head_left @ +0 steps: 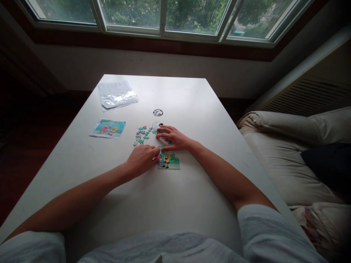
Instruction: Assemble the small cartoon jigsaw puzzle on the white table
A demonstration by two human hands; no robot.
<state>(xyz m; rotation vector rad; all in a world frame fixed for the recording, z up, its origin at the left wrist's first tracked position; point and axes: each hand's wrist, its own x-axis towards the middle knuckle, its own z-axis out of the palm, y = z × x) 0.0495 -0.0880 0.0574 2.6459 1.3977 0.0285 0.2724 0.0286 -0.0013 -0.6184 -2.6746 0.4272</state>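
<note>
A partly assembled jigsaw puzzle [172, 163] with a yellow cartoon figure lies flat on the white table. My left hand [142, 157] is at its upper left edge, fingers curled and pinched around a small jigsaw piece, mostly hidden by the fingertips. Just above the puzzle, my right hand [177, 138] has its fingers spread over some loose pieces, with the thumb near the puzzle's top edge. Several loose jigsaw pieces [141, 135] in green and pink are scattered beyond my left hand. Part of them is covered by my right fingers.
On the left lies a picture sheet [109, 128] with cartoon figures. Behind it is a clear plastic bag with papers [117, 95]. A round disc [158, 113] and a clear round item [157, 125] sit beyond the pieces. A sofa [285, 157] stands right of the table [181, 95].
</note>
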